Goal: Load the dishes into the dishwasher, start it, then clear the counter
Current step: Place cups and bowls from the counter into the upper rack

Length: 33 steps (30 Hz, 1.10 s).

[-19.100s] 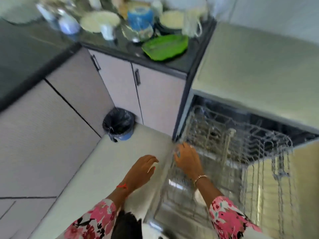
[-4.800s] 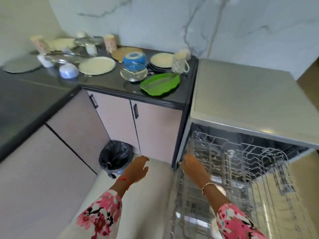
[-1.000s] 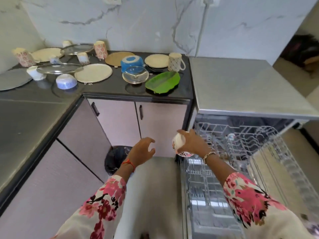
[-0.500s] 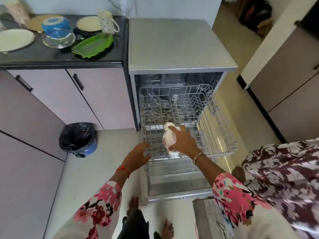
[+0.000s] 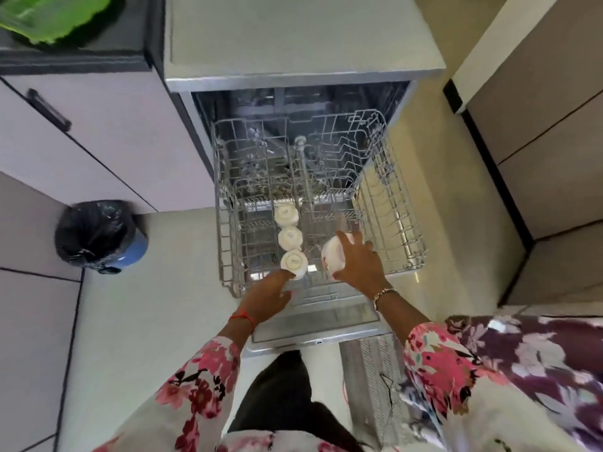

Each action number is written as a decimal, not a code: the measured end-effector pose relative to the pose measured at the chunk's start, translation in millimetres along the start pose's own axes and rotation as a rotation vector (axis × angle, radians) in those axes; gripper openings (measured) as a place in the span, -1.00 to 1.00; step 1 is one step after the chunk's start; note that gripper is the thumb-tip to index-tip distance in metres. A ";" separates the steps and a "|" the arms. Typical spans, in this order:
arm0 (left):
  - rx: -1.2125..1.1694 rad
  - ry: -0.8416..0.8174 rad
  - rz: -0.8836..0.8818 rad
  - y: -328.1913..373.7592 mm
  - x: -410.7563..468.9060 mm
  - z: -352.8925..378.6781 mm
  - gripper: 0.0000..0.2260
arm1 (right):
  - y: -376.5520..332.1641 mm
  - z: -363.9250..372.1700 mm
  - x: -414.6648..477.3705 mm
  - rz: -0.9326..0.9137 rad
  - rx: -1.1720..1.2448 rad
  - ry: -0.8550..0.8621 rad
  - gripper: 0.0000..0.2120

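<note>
The dishwasher (image 5: pixel 303 73) stands open with its upper wire rack (image 5: pixel 225 243) pulled out. Three white cups sit upside down in a row in the rack: the far cup (image 5: pixel 286 215), the middle cup (image 5: pixel 289 238) and the near cup (image 5: pixel 294 261). My right hand (image 5: pixel 357 264) grips a white cup with a pink pattern (image 5: pixel 331 257) over the rack, just right of the near cup. My left hand (image 5: pixel 266 295) reaches to the rack's front edge, its fingertips by the near cup; whether they touch it is unclear.
A green leaf-shaped plate (image 5: pixel 52 14) lies on the dark counter (image 5: pixel 75 57) at the top left. A bin with a black bag (image 5: pixel 98 236) stands on the floor left of the dishwasher. Cabinets (image 5: pixel 551 125) line the right. Another person's floral garment (image 5: pixel 538 360) is at my right.
My view has tilted down over the rack. My right hand has carried the patterned cup lower and to the right, beside the row of cups. My left hand has moved to the rack's front edge.
</note>
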State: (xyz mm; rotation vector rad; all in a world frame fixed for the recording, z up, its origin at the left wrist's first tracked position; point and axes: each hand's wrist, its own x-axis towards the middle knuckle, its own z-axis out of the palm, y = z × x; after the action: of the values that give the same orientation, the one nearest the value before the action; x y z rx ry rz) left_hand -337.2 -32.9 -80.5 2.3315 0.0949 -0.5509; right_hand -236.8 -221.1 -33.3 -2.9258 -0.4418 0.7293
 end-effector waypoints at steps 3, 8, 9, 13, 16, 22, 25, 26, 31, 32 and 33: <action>0.020 -0.049 -0.011 -6.4 14.0 9.6 -0.58 | 4.7 14.0 20.5 -0.006 -0.048 -0.048 -0.13; 0.069 -0.106 -0.067 -12.8 31.9 23.0 -0.61 | 10.9 33.4 51.1 -0.053 -0.131 -0.102 -0.18; 0.086 -0.128 -0.071 -15.4 32.1 26.4 -0.64 | 11.9 37.4 57.1 -0.069 -0.151 -0.112 -0.19; 0.102 -0.130 -0.057 -24.0 24.6 39.9 -0.63 | 15.1 53.2 77.3 -0.111 -0.193 -0.142 -0.19; 0.062 -0.028 -0.085 -18.8 21.4 44.8 -0.62 | 20.7 64.8 88.7 -0.143 -0.235 -0.154 -0.20; 0.054 0.080 -0.061 -22.9 22.4 53.2 -0.58 | 31.9 80.5 96.5 -0.178 -0.274 -0.214 -0.20; 0.080 0.073 -0.077 -23.1 22.9 53.5 -0.61 | 34.1 84.5 95.6 -0.181 -0.269 -0.208 -0.17; 0.082 0.076 -0.083 -21.3 22.5 53.5 -0.62 | 34.9 85.3 95.1 -0.180 -0.264 -0.211 -0.16; 0.068 0.103 -0.124 -14.4 22.3 55.5 -0.62 | 40.0 83.4 93.9 -0.195 -0.220 -0.224 -0.10; 0.074 0.099 -0.129 -12.2 22.5 54.9 -0.61 | 41.0 82.1 93.6 -0.197 -0.206 -0.225 -0.09; 0.081 0.093 -0.132 -10.7 22.6 55.0 -0.59 | 41.2 80.8 92.9 -0.195 -0.187 -0.226 -0.09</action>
State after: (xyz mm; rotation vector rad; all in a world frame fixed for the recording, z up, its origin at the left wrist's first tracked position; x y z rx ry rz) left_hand -338.9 -64.1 -132.2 2.4424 0.2767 -0.5198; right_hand -186.0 -230.8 -152.4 -2.9195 -0.8456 1.0451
